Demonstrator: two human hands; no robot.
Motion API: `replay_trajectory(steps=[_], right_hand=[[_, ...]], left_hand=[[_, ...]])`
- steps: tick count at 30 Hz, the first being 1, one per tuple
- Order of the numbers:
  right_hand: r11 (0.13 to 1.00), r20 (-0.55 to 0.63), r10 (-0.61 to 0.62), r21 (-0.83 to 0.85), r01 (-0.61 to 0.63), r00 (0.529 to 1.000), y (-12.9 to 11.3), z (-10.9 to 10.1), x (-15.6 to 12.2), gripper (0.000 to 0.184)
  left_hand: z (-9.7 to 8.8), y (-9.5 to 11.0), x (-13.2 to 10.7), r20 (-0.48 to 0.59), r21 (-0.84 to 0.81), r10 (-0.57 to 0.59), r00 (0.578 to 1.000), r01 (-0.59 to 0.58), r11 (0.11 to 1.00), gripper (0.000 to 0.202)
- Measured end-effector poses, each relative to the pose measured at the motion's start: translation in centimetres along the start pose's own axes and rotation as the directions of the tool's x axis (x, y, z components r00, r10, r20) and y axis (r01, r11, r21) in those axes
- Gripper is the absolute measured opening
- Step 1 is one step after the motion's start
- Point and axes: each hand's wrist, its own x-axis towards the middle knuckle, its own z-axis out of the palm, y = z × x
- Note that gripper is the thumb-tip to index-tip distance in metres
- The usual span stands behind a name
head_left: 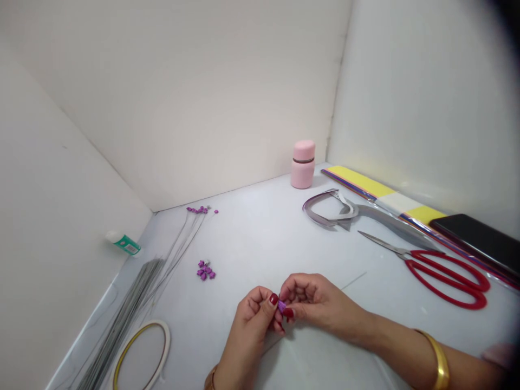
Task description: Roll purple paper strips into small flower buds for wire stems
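Note:
Over the front middle of the table, my left hand and my right hand meet, thumbs and fingers pinched on a small purple piece. It is mostly covered by the fingertips, so its exact shape is hidden. A thin grey wire runs behind the hands; whether either hand touches it I cannot tell. Left of the hands lies a small pile of purple star-shaped pieces. Farther back, several thin stems carry small purple buds at their tips.
A bundle of grey wires and a roll of white tape lie at left, near a white-and-green tube. Red-handled scissors, grey strips, a phone, coloured sheets and a pink flask are at right. Walls enclose the table.

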Motion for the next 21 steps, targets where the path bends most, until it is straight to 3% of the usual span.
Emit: replay_trajectory(steps=[14, 21], right_hand=[[0.998, -0.034, 0.018, -0.066, -0.02, 0.999, 0.0, -0.2, -0.25, 0.015], [0.997, -0.065, -0.009, -0.077, 0.004, 0.998, -0.21, -0.11, -0.04, 0.012]], left_hand=[[0.21, 0.34, -0.16, -0.002, -0.086, -0.059, 0.998, 0.058, 0.995, 0.019], [0.23, 0.35, -0.19, -0.027, -0.109, -0.026, 0.999, 0.023, 0.994, 0.02]])
